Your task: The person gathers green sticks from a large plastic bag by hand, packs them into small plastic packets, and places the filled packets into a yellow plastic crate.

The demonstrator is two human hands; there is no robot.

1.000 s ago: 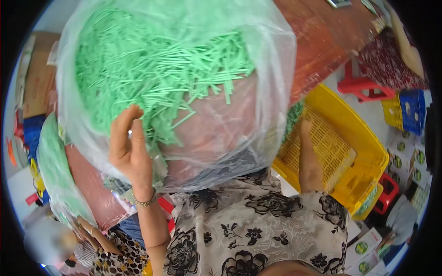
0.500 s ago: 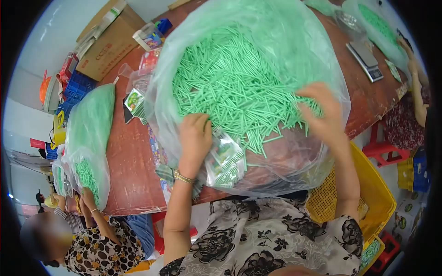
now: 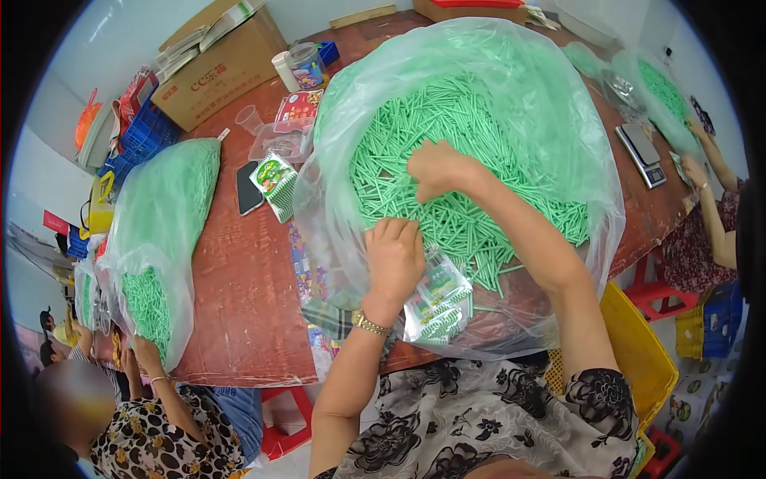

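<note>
A big clear plastic bag (image 3: 586,120) lies wide open on the table, full of thin green striped sticks (image 3: 431,100). My right hand (image 3: 440,170) is closed among the sticks at the pile's left side, its fingertips pointing down into them. At the pile's near edge my left hand (image 3: 395,254) has its fingers curled together; what they hold, if anything, is hidden. Right beside it lie several green and white printed packets (image 3: 440,299), overlapping on the plastic. A gold watch (image 3: 372,322) is on my left wrist.
Left of the bag are a phone (image 3: 249,190), another printed packet (image 3: 275,180) and a second bag of sticks (image 3: 171,203). A digital scale (image 3: 641,154) stands at right. A cardboard box (image 3: 219,76) is at the back, a yellow crate (image 3: 638,343) below the table. Co-workers sit at both sides.
My right hand has moved left across the pile, from its right side to beside my left hand, and its spread fingers have closed. The view has shifted; my left hand stays by the packets.
</note>
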